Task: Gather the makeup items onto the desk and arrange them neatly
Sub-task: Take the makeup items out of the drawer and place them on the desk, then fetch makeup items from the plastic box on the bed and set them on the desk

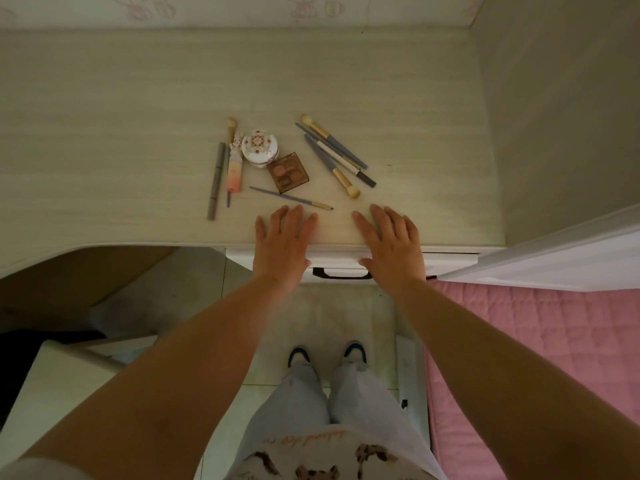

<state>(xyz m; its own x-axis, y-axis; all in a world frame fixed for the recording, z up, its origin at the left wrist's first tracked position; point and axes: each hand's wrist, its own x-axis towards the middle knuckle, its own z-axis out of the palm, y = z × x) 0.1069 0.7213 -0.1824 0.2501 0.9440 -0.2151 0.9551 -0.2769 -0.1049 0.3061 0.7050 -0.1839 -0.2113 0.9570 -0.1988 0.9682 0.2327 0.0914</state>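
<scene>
Makeup items lie loosely on the pale wooden desk. A round patterned compact sits beside a brown eyeshadow palette. Left of them are a grey pencil and a pink-orange tube. A thin blue brush lies just beyond my fingertips. Several blue-handled brushes fan out to the right. My left hand and right hand lie flat, fingers straight, on the desk's front edge, holding nothing.
A white drawer with a black handle sits under my hands. A pink quilted bed is at the right, behind a white panel. A white stool or box stands at the lower left. A wall closes the desk's right side.
</scene>
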